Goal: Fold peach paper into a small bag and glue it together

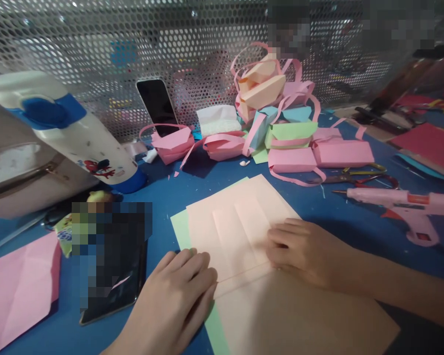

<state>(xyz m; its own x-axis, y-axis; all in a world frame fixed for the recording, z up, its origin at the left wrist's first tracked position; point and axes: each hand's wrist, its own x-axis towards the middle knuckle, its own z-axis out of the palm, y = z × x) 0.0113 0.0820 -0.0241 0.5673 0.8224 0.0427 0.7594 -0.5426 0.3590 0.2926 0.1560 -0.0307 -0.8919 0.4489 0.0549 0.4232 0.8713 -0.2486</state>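
A peach sheet of paper (229, 217) with two pale upright crease lines lies in front of me, with a straight folded or cut edge along its near side. Under it is a larger peach sheet (311, 315), and a green sheet (181, 229) shows along the left. My left hand (181, 291) rests at the left end of that near edge, fingers curled and closed on the paper. Toward the right end, my right hand (303, 251) has its fingers bent and pressed together on the same sheet; the fingertips are partly hidden and slightly blurred.
Small paper bags (292, 160) in pink, peach, green and blue crowd the back by a perforated metal panel (207, 64). A pink glue gun (410, 202) and scissors (358, 180) lie right. A bottle (92, 143), a dark phone (114, 276) and pink paper (18, 291) are left.
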